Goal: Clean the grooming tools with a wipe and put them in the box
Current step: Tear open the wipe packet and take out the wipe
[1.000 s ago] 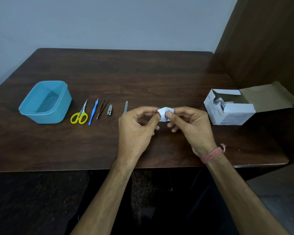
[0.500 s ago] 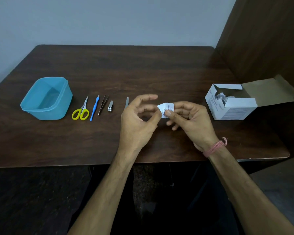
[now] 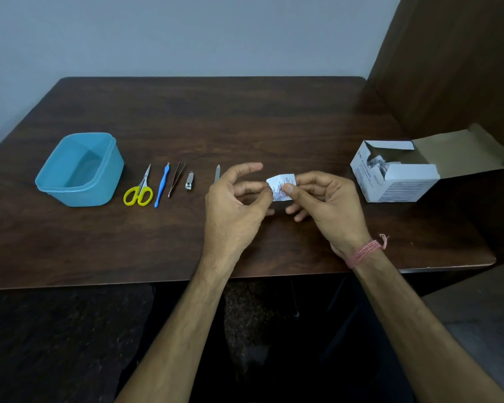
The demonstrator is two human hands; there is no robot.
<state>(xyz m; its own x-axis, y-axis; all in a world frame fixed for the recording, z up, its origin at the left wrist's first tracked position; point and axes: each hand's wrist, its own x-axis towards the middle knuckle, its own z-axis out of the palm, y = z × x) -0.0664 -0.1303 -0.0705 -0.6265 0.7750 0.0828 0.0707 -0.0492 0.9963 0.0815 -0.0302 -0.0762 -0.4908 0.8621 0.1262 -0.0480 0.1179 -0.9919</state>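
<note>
- I have the wipe packet (image 3: 280, 187) up over the bench (image 3: 245, 117), caught between both hands: my right hand (image 3: 326, 207) pinches its right end with thumb and fingers, and my left hand (image 3: 236, 205) pinches its left edge, forefinger lifted clear.
- As I judge it, the packet is not yet open and no wipe is out, so cleaning has not begun.
- Just left of my left grip lies a metal file (image 3: 217, 173), partly hidden by that hand; further left in a row are the nail clipper (image 3: 189, 180), tweezers (image 3: 176, 178), blue tool (image 3: 162, 184) and yellow scissors (image 3: 140, 189).
- The blue box (image 3: 79, 170), furthest left, holds no tools: all five remain to wipe and box.
- Well right of my right grip stands the open carton (image 3: 402, 178).
</note>
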